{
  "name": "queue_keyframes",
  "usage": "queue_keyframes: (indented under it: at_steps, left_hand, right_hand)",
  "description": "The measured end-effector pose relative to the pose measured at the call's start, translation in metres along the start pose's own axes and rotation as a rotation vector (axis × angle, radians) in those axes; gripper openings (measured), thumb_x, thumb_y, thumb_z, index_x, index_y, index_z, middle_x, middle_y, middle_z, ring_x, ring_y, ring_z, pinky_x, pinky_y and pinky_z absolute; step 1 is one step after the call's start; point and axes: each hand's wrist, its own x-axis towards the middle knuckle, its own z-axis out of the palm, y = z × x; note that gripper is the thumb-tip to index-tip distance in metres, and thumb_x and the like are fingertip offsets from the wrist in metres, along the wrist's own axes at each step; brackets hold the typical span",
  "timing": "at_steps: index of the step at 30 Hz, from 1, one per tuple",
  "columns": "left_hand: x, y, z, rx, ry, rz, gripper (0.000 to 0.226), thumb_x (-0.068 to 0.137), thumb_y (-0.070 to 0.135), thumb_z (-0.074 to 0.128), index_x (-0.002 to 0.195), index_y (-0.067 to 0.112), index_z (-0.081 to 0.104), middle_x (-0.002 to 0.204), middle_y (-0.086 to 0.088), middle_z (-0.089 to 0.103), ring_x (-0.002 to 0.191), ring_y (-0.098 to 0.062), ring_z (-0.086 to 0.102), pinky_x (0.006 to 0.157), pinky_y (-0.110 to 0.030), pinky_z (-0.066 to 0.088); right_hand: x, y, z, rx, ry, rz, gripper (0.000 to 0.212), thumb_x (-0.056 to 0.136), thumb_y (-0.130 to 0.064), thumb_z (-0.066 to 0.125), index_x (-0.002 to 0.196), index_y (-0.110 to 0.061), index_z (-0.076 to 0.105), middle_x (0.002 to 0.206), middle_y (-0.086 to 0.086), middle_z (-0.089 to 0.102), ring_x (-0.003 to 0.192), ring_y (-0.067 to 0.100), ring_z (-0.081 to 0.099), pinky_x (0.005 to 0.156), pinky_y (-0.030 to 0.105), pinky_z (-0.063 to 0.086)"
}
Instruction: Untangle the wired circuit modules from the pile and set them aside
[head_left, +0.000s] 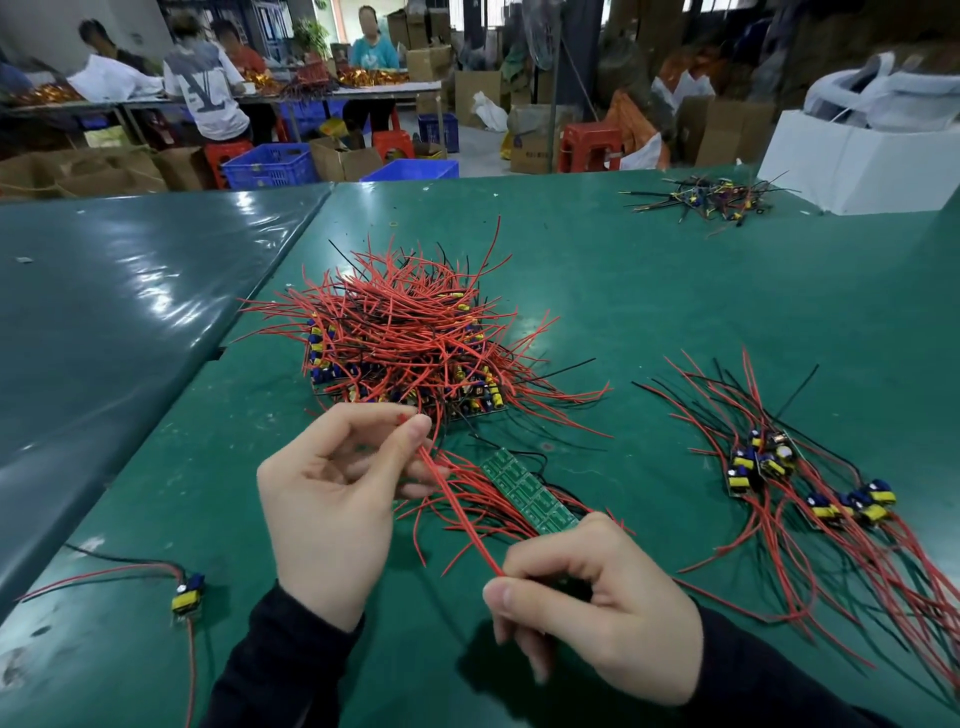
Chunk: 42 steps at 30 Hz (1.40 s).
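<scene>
Green circuit strip (529, 491) held between both hands, just in front of the tangled pile (405, 338).

Left hand (332, 499) pinches red wires; right hand (597, 597) grips the strip's near end. Sorted modules (810, 483) lie right, one stray module (188, 595) left.

The table (649, 322) wears a dark green cover, glossy and paler where light strikes its left section. The pile (405, 338) is mostly bright red wire threaded with black strands, with yellow and deep blue parts showing at its edges. The board strip (530, 491) between the hands is green, patterned with paler green rectangles. Both sleeves (280, 670) are black. The sorted modules (810, 483) at the right mix yellow, blue and black over red and black leads. The single module (188, 595) at the left is yellow and blue, trailing red and black wire. The box (862, 166) at far right is white. The crates (270, 166) beyond are blue, the stools (589, 148) red.
</scene>
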Motion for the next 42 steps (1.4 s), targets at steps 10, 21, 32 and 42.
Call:
queue_keyframes:
  at_steps: [10, 21, 32, 42]
  left_hand:
    - [0.001, -0.007, -0.003, 0.224, -0.124, 0.211, 0.018, 0.079, 0.006, 0.071, 0.066, 0.014, 0.060, 0.061, 0.001, 0.064, 0.051, -0.019, 0.066, 0.046, -0.035, 0.055]
    - [-0.002, 0.003, 0.002, -0.210, -0.110, -0.206, 0.014, 0.070, 0.015, 0.075, 0.080, 0.011, 0.066, 0.067, -0.011, 0.069, 0.055, -0.024, 0.069, 0.049, -0.024, 0.053]
    - [-0.009, 0.006, 0.005, -0.208, -0.582, -0.478, 0.031, 0.053, 0.009, 0.081, 0.083, 0.006, 0.076, 0.074, -0.013, 0.072, 0.062, -0.016, 0.067, 0.056, -0.021, 0.053]
    - [-0.010, 0.009, 0.007, -0.324, -0.349, -0.552, 0.021, 0.050, 0.016, 0.077, 0.069, 0.006, 0.075, 0.064, -0.014, 0.068, 0.057, -0.019, 0.066, 0.054, -0.023, 0.055]
  right_hand:
    - [-0.001, 0.000, 0.001, 0.048, -0.073, -0.001, 0.031, 0.092, -0.022, 0.058, 0.065, -0.009, 0.065, 0.046, 0.009, 0.059, 0.042, 0.011, 0.051, 0.052, 0.022, 0.043]
    - [0.001, 0.006, 0.004, 0.038, -0.030, -0.014, 0.032, 0.093, -0.026, 0.056, 0.068, -0.007, 0.065, 0.047, 0.000, 0.058, 0.043, 0.011, 0.052, 0.054, 0.024, 0.044]
    - [0.006, 0.009, -0.003, 0.141, 0.129, 0.025, 0.030, 0.089, -0.022, 0.053, 0.067, -0.003, 0.064, 0.044, -0.002, 0.056, 0.040, 0.006, 0.044, 0.050, 0.013, 0.037]
    - [0.004, 0.003, -0.003, 0.193, -0.021, 0.041, 0.029, 0.090, -0.022, 0.054, 0.064, -0.013, 0.064, 0.043, -0.004, 0.054, 0.040, 0.007, 0.043, 0.050, 0.014, 0.036]
